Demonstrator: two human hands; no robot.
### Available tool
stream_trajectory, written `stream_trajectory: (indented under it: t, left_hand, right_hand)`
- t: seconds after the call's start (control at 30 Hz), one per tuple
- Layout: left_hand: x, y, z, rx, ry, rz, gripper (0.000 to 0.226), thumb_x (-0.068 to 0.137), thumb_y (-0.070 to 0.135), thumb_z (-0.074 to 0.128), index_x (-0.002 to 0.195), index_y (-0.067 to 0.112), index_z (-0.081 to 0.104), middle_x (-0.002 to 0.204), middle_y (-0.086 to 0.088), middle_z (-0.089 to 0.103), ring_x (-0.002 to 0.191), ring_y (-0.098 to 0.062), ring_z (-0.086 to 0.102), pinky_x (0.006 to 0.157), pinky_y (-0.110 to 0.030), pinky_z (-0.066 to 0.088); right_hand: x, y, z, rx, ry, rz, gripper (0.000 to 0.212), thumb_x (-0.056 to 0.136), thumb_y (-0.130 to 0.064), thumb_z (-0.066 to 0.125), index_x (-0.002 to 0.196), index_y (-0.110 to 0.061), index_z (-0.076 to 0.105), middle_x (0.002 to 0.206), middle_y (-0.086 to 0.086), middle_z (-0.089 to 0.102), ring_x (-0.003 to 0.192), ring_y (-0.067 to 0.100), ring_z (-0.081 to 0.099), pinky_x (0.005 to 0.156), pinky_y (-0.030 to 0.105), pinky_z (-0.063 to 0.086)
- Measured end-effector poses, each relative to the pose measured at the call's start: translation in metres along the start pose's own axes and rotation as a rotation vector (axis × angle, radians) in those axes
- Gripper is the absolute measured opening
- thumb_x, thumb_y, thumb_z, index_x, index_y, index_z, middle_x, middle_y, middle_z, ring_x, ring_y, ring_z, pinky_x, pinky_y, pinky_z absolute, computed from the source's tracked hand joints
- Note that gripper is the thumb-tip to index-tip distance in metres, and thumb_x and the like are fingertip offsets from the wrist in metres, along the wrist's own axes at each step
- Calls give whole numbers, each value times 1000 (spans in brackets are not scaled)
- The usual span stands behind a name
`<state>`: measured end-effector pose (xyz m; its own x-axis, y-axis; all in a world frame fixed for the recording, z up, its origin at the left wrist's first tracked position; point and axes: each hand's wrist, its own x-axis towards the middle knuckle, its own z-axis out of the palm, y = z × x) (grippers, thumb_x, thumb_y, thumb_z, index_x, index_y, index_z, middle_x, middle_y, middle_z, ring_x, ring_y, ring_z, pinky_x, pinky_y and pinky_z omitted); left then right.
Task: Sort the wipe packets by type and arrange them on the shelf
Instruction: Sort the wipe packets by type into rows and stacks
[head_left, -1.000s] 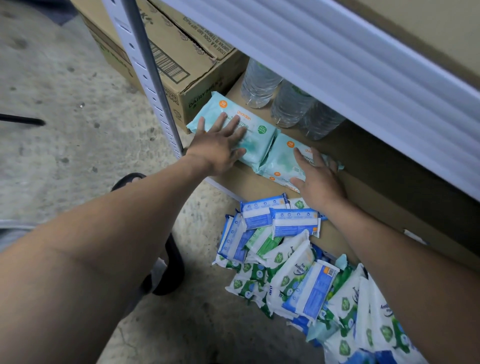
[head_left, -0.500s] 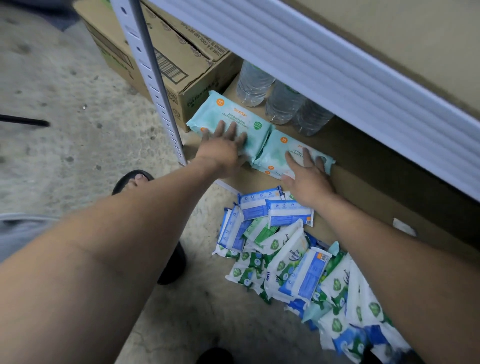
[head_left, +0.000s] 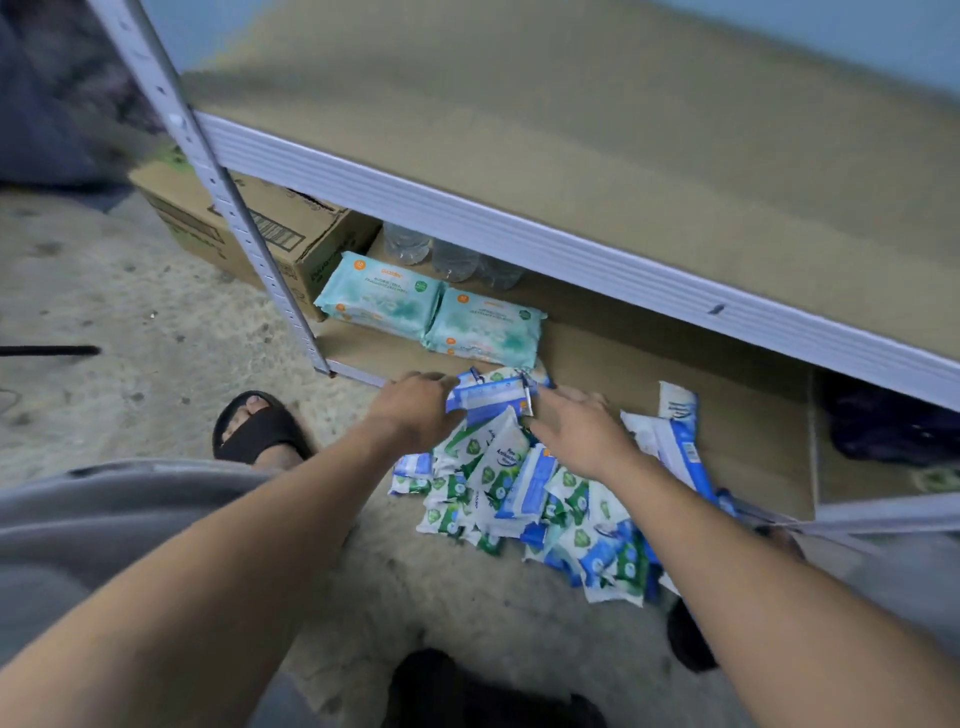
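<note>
Two large teal wipe packs (head_left: 379, 299) (head_left: 485, 327) lie side by side on the bottom shelf board (head_left: 727, 415), free of my hands. In front of them a pile of small blue and green wipe packets (head_left: 509, 493) spills from the shelf edge onto the floor. At the top of the pile my left hand (head_left: 415, 410) grips the left end of a blue packet (head_left: 491, 397). My right hand (head_left: 576, 431) rests on the pile with fingers spread, its fingertips near that packet's right end. More blue packets (head_left: 680, 447) lie to the right.
A metal shelf post (head_left: 234, 218) stands left of the packs, with a cardboard box (head_left: 270, 234) behind it. Water bottles (head_left: 452, 257) stand at the shelf's back. The upper shelf board (head_left: 571, 156) overhangs. My sandalled foot (head_left: 260, 428) is on the concrete floor.
Both hands left the teal packs and drew back to the pile. The left hand took hold of a blue packet. My view rose and pulled back.
</note>
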<state>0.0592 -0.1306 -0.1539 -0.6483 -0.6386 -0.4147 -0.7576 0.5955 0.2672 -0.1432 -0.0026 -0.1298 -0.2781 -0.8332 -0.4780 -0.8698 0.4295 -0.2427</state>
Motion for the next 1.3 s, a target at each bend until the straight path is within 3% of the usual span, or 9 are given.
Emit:
stream_trajectory:
  t: [0.17,0.37,0.67,0.83,1.0,1.13,1.3]
  left_hand:
    - [-32,56,5,-79,13,47,58,100,47,50,150,20,42,150,-7,48,136,-31,44,103,-43,45]
    - [-60,115,23,-178,-1,63,53,100,44,52,148,23,44,144,-9,54,122,-30,56,94,-42,50]
    - [-61,178,65,-330,17,-5,60,97,46,59,149,20,43,152,-4,45,129,-26,51,102,-36,45]
    - [-35,195,80,-361,95,-61,72,91,58,60,150,20,40,151,-4,45,134,-30,44,106,-43,43]
    - [-5,208,92,-414,52,-118,87,87,69,57,157,30,25,158,-4,35,141,-27,38,112,-46,39]
    - [12,216,103,-406,8,-118,93,88,66,58,160,32,11,159,-5,33,143,-28,35,113,-39,36]
    - [27,219,110,-444,21,-165,97,83,64,67,158,39,11,152,-4,41,132,-27,48,103,-42,47]
  right_hand:
    - [-64,36,-3,62,63,65,59,101,-45,49,155,-32,31,159,3,34,141,33,29,115,42,32]
    - [-130,89,8,177,132,205,62,98,-44,52,155,-30,32,161,4,32,143,32,28,116,42,31]
    - [-171,167,45,399,189,411,60,96,-37,57,152,-22,41,153,7,45,140,30,39,111,35,33]
    - [-146,182,53,462,192,413,67,95,-44,58,155,-25,34,153,7,43,137,33,40,108,41,40]
    - [-114,184,50,403,178,337,75,94,-58,53,158,-35,20,164,4,20,145,35,23,114,45,33]
    - [-93,179,54,350,56,298,83,90,-69,51,158,-41,12,167,2,-6,149,41,10,114,50,29]
    - [-79,183,67,353,47,300,87,88,-68,56,158,-42,10,165,4,-16,145,46,13,116,52,28]
